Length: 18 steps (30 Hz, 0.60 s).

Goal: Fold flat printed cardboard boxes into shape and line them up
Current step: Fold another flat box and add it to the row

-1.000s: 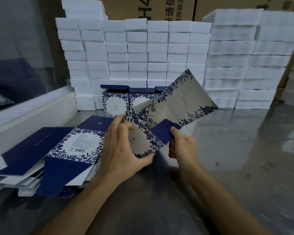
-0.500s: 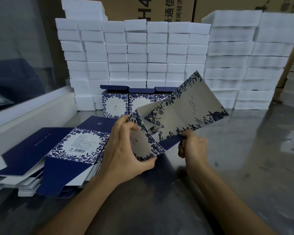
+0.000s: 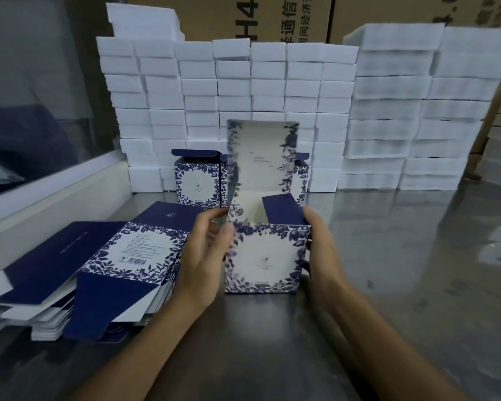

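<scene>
A blue-and-white floral cardboard box (image 3: 265, 257) stands upright on the steel table in front of me, squared into shape, its top open with the printed lid flap raised and a navy side flap leaning inward. My left hand (image 3: 204, 256) grips its left side, thumb on the front face. My right hand (image 3: 320, 250) holds the right side, fingers curled round the edge. Left of it lies a stack of flat box blanks (image 3: 99, 270). Folded boxes (image 3: 195, 180) stand in a row behind, partly hidden by the raised lid.
White foam blocks (image 3: 272, 91) are piled in a wall at the back, with a taller pile (image 3: 417, 111) to the right. Brown cartons (image 3: 272, 15) rise behind them. A white ledge (image 3: 55, 192) borders the left. The steel table (image 3: 402, 256) stretches to the right.
The flat, tilted blank that both hands were opening has been squared into an upright box standing on the table. Both hands moved from its lower edge to its sides.
</scene>
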### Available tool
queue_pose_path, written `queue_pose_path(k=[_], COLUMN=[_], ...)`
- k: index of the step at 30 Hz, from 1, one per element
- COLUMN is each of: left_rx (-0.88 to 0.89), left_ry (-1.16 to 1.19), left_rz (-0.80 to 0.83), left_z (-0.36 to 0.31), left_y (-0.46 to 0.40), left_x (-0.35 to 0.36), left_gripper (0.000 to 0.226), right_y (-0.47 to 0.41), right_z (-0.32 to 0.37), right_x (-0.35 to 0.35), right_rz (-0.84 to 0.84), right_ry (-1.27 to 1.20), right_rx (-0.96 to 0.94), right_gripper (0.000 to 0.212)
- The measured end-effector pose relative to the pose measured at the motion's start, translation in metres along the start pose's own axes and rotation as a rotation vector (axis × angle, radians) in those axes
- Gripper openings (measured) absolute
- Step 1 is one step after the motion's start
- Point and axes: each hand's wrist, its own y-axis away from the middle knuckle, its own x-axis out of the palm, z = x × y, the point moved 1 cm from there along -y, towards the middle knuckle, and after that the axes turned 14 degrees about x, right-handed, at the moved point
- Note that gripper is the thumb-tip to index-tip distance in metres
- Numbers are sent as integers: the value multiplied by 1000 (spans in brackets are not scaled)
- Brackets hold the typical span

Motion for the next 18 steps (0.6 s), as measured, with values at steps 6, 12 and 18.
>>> queue_pose_path(k=[6,12,18], left_rx=[41,168,111], left_ry=[-133,-285,-102], left_rz=[46,83,-70], left_z=[-1,-8,-19], left_y=[0,-5,-12], left_x=[-3,0,-3], left_gripper=[48,24,20], right_y=[0,-3,4], right_z=[-2,-4,-2], right_x=[4,1,9], right_rz=[109,107,114], right_ry=[-38,-4,54], right_rx=[3,4,-107], right_gripper=[48,48,56])
